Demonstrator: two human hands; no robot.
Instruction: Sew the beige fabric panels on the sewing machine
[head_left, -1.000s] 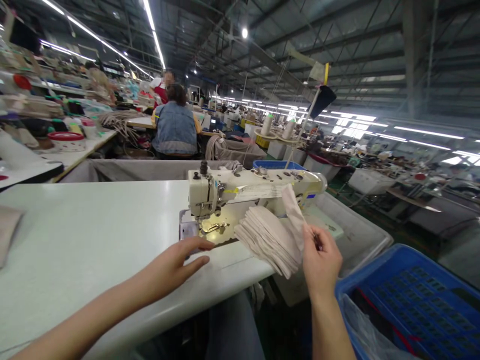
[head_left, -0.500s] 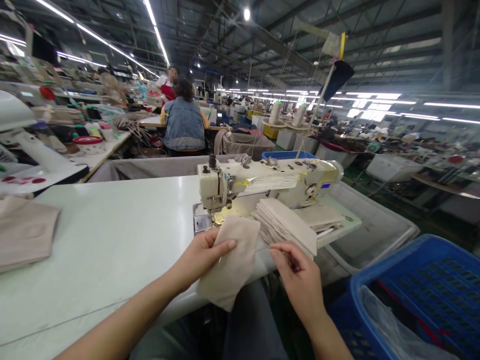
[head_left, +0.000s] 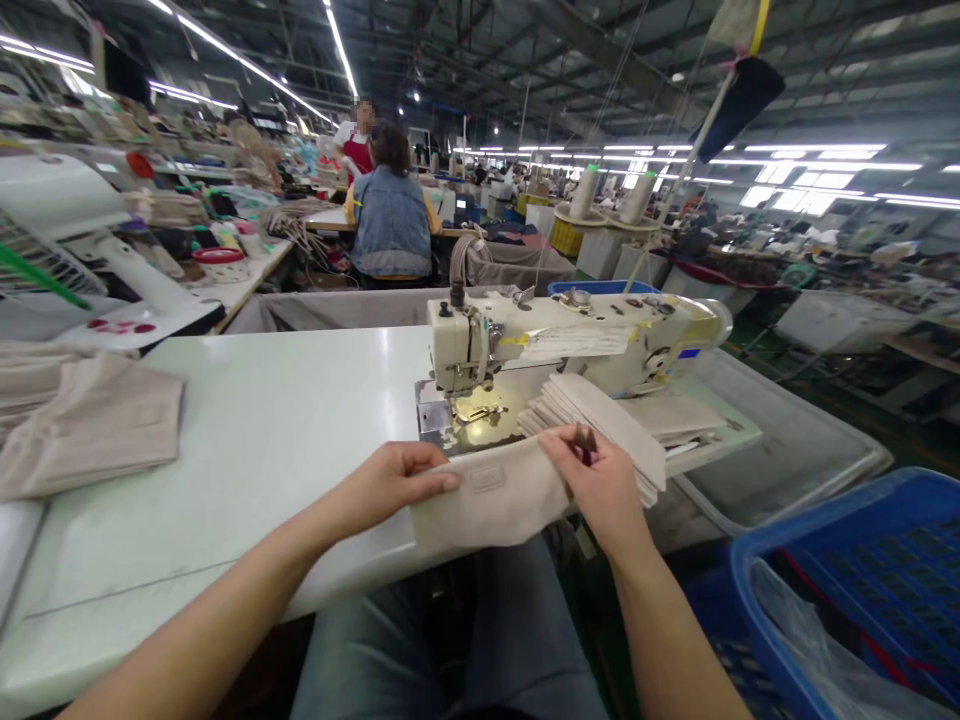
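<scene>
A beige fabric piece [head_left: 499, 505] with a small stitched rectangular patch hangs over the table's front edge, stretched between both hands. My left hand [head_left: 397, 488] pinches its upper left corner between thumb and fingers. At the upper right end, my right hand [head_left: 594, 480] grips the same piece; something dark shows by its fingers, too small to name. Just beyond stands a cream sewing machine [head_left: 577, 335], its needle area lit yellow. A stack of beige fabric pieces [head_left: 600, 420] lies right behind my right hand, on the machine's bed side.
Folded beige fabric [head_left: 97, 410] lies at the table's left. A blue plastic basket [head_left: 757, 560] holding clear film stands low on the right. Ahead, a person in a denim vest [head_left: 394, 220] sits with their back to me. Thread cones [head_left: 585, 192] stand behind the machine.
My right hand has moved onto the fabric piece, which has turned from hanging upright to stretched sideways, showing its patch. The view has shifted slightly, so the surroundings sit farther right.
</scene>
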